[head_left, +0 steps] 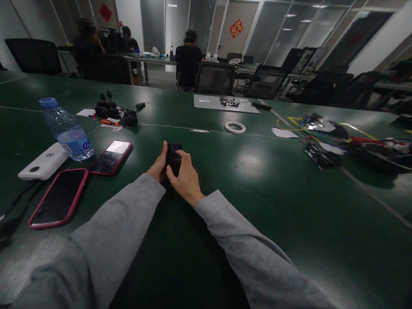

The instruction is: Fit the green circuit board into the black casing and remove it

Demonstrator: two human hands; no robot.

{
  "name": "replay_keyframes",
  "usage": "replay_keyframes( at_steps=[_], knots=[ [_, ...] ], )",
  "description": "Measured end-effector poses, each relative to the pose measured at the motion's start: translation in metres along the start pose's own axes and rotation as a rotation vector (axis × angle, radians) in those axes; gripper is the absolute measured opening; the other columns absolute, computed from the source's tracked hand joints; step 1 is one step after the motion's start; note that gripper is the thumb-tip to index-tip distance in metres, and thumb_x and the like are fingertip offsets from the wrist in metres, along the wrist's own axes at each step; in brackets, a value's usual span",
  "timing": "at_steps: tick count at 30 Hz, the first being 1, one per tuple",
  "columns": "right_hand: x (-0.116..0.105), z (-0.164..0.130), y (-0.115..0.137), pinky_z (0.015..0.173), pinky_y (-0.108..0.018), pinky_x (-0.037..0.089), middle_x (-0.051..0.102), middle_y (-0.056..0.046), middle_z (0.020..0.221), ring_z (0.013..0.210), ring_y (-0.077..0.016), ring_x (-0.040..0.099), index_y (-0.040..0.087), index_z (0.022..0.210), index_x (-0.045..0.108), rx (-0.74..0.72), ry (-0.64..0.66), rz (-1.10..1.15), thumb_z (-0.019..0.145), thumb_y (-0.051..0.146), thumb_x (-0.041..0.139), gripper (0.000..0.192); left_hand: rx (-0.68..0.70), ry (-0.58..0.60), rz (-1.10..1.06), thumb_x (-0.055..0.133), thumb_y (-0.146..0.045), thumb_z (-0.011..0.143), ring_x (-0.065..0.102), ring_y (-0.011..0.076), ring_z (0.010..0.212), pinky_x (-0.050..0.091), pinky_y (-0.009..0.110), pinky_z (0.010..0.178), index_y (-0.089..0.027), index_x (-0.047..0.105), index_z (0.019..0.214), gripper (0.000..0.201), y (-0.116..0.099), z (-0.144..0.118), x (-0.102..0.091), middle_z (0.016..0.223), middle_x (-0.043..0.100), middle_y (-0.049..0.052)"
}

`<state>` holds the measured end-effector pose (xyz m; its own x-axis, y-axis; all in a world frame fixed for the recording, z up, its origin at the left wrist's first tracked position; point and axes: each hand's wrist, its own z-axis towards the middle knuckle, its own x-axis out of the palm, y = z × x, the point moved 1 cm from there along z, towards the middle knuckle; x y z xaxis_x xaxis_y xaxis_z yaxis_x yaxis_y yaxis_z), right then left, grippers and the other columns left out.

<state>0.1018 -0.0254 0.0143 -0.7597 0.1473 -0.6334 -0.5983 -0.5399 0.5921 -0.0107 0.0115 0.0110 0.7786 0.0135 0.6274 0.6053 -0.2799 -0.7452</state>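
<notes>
Green tabletop (299,203) lies beneath a black device (174,163) between both hands (188,178).

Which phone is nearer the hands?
The glare-lit phone, just right of the bottle; the other phone looks dark and lies nearer the camera.

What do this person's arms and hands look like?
The left sleeve and right sleeve are long, soft-looking plain grey cloth, wrinkled, reaching the wrists. The left hand and right hand are bare: no gloves, and no rings or watch that I can see.
</notes>
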Motion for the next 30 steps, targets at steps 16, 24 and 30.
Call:
replay_keyframes(
  at_steps=[16, 24, 30],
  knots=[
    [0.007, 0.0, -0.007, 0.084, -0.04, 0.056, 0.042, -0.016, 0.14, 0.113, -0.0267, 0.057, 0.016, 0.141, 0.026, 0.034, -0.066, 0.01, 0.088, 0.042, 0.05, 0.064, 0.015, 0.166, 0.016, 0.03, -0.08, 0.083, 0.063, 0.0272, 0.107, 0.051, 0.04, 0.094, -0.015, 0.063, 0.125, 0.084, -0.001, 0.005, -0.002, 0.105, 0.071, 0.014],
    [0.007, 0.0, -0.009, 0.075, -0.036, 0.055, 0.05, -0.015, 0.129, 0.101, -0.0243, 0.062, 0.017, 0.132, 0.031, -0.01, -0.095, -0.041, 0.091, 0.042, 0.047, 0.05, -0.002, 0.154, -0.001, 0.032, -0.078, 0.084, 0.065, 0.0261, 0.103, 0.051, 0.039, 0.093, -0.015, 0.066, 0.119, 0.08, -0.005, 0.001, 0.003, 0.1, 0.071, 0.013],
    [0.008, 0.001, -0.012, 0.076, -0.038, 0.053, 0.055, -0.014, 0.12, 0.089, -0.0232, 0.063, 0.017, 0.131, 0.031, -0.031, -0.099, -0.144, 0.092, 0.038, 0.048, 0.047, 0.08, -0.012, 0.048, 0.041, -0.079, 0.079, 0.067, 0.0226, 0.095, 0.053, 0.034, 0.087, -0.015, 0.068, 0.104, 0.074, 0.004, 0.017, -0.008, 0.089, 0.071, 0.01]
  ],
)
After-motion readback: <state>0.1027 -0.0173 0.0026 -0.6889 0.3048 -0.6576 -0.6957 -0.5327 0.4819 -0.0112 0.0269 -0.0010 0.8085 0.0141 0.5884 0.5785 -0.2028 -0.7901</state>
